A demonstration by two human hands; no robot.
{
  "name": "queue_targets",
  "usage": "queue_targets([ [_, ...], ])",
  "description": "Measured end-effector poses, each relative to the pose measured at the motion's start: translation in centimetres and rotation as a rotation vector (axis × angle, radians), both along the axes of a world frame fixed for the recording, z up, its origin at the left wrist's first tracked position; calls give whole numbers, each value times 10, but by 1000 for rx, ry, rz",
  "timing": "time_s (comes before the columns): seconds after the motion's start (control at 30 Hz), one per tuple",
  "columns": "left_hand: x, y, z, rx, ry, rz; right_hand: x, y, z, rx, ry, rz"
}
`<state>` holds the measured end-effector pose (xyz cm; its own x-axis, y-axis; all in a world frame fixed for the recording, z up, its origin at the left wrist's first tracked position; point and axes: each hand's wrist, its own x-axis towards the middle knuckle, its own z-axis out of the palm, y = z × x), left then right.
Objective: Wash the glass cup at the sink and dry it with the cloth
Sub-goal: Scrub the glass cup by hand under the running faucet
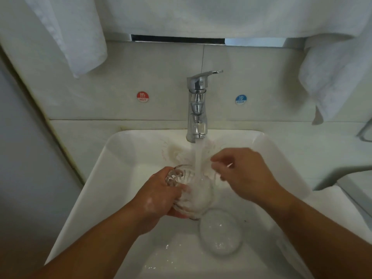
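Left hand gripping glass cup, right hand pinching rim, tap running

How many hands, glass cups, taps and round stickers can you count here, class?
Hands: 2, left hand, right hand
Glass cup: 1
Tap: 1
Round stickers: 2, red sticker, blue sticker
Total: 6
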<state>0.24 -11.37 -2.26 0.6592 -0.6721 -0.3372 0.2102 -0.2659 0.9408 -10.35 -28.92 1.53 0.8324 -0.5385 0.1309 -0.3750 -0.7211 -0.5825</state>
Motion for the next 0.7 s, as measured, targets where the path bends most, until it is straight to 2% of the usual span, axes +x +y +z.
queue_targets([
  [0.13,-2,1,2,-48,109,-33,-6,-1,54,-180,-178,-54],
  [0.27,-2,-1,3,-102,151,-10,10,-13,105,-328,-450,-99],
  [0.4,-2,1,3,-115,170,9,37,-21,125,-390,-432,-18],
  [0.7,1,1,1,-115,177,4,52,-16,115,-483,-450,27],
])
